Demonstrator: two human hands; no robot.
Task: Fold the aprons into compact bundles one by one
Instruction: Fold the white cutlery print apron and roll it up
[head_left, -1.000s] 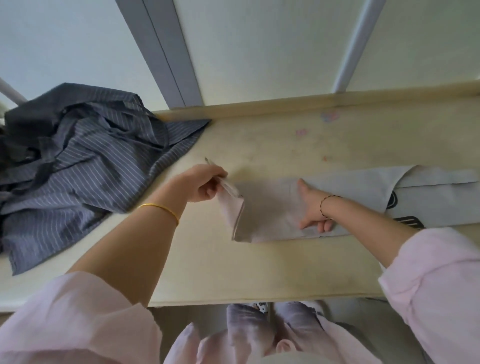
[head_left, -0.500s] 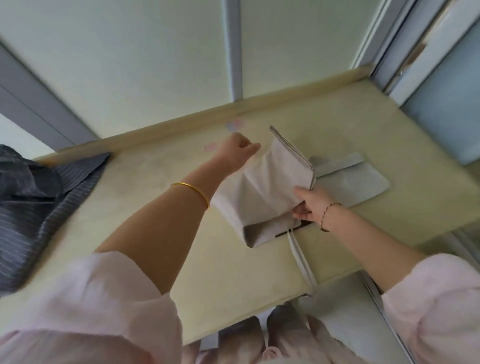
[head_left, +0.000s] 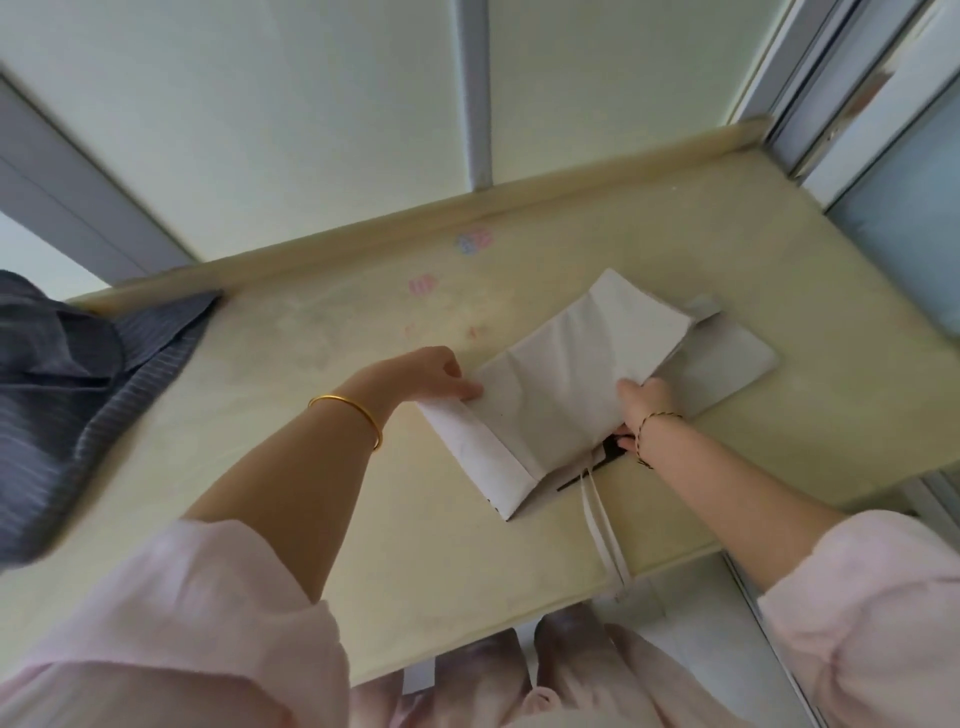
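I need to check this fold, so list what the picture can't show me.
Head view only:
- Black print on the grey apron: mostly hidden under the folded layers.
- Right hand fingers: tucked under the fold, grip unclear.
- Ties: ends drop past the table edge.
- Striped apron: cut off by the left frame edge.
- Left hand: fingertips blurred at the apron's edge.

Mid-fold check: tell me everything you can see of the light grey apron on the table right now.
The light grey apron looks like plain woven cloth, folded into a layered rectangle lying askew on the yellowish table. A lower layer sticks out at its far right. Dark print peeks out beneath the near edge, and its pale ties trail over the table's front edge. The left hand holds its left corner; the right hand rests on its right side.
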